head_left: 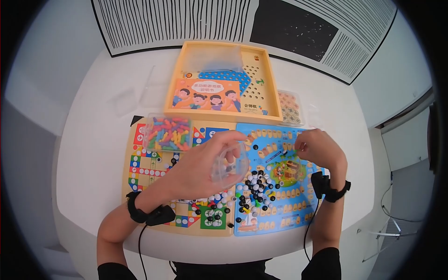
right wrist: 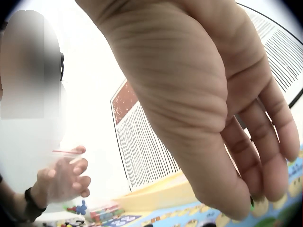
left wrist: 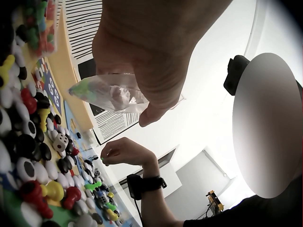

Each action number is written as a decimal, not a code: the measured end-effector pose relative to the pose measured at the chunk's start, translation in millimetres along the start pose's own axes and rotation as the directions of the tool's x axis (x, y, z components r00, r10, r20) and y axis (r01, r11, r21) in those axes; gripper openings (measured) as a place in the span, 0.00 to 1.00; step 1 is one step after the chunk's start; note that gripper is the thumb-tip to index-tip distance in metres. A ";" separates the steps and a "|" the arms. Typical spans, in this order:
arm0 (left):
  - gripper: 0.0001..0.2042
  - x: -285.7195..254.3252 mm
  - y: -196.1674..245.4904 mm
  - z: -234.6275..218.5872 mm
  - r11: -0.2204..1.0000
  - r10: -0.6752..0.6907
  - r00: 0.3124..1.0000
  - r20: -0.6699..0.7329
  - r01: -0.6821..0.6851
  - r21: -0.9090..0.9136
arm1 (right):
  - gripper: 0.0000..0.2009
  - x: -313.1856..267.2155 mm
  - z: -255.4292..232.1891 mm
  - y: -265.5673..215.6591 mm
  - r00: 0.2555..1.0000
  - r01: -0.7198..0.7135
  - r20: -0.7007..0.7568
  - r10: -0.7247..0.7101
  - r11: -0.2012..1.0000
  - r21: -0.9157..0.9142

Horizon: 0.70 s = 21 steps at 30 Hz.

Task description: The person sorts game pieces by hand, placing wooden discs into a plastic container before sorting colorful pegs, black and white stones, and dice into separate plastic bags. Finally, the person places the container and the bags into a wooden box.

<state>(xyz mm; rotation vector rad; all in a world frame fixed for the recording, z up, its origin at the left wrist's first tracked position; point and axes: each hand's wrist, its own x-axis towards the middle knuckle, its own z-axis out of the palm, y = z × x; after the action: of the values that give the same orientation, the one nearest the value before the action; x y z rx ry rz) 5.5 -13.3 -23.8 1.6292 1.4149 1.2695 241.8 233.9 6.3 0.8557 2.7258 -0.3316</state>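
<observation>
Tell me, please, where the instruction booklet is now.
In the head view, the instruction booklet lies near-left in the wooden tray, just beyond the box of colorful pawns.

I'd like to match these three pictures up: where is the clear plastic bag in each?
Head: bag just below centre, in the left hand's grip.
Left wrist: bag left of centre, above mid-height.
Right wrist: bag at lower left.
Shared landmark: the black-and-white striped picture.

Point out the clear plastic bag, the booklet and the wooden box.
Clear plastic bag [left wrist: 116, 94]: left wrist view, middle of its visible side.
Booklet [head_left: 205, 96]: head view, middle of its front cover.
Wooden box [head_left: 224, 116]: head view, the rim nearest the person.
</observation>
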 end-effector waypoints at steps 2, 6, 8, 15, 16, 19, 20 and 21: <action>0.37 -0.1 1.7 -0.4 1.000 -0.012 1.000 -0.006 0.012 -0.004 | 0.10 -18.5 -22.9 -23.3 0.978 0.108 -0.189 -0.088 0.990 0.096; 0.38 -0.4 9.1 -0.2 0.999 -0.040 0.997 0.062 0.040 0.007 | 0.12 -41.3 -36.2 -87.7 0.609 0.649 -0.711 -0.352 0.736 0.191; 0.38 -1.0 11.9 1.9 0.998 -0.063 0.994 0.091 0.061 0.021 | 0.15 -39.3 -28.5 -115.3 0.537 0.741 -0.718 -0.444 0.655 0.149; 0.39 -4.2 15.0 -4.9 1.000 -0.005 0.998 0.062 0.004 0.029 | 0.12 -56.8 -26.7 -100.9 0.702 0.603 -0.586 -0.405 0.775 0.186; 0.39 -5.2 16.6 -8.6 1.000 0.010 0.999 0.050 -0.010 0.001 | 0.12 -62.2 -23.6 -98.6 0.691 0.611 -0.594 -0.411 0.772 0.176; 0.35 -11.5 40.9 -20.9 0.998 0.067 0.997 -0.048 -0.067 0.008 | 0.09 -80.9 9.0 -97.5 0.820 0.529 -0.357 -0.447 0.830 0.176; 0.35 -15.9 44.3 -23.5 0.997 0.073 0.997 -0.040 -0.072 0.019 | 0.09 -87.5 22.7 -98.8 0.862 0.470 -0.307 -0.403 0.862 0.189; 0.36 -21.9 44.6 -24.8 0.997 0.073 0.994 -0.087 -0.074 -0.012 | 0.09 -92.4 35.6 -100.4 0.899 0.409 -0.255 -0.356 0.890 0.201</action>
<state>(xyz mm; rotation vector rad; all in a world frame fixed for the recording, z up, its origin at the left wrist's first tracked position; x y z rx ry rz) -0.7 -47.7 19.3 1.6475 1.4044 1.4050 262.6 94.7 15.8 0.4102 3.0970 -0.7170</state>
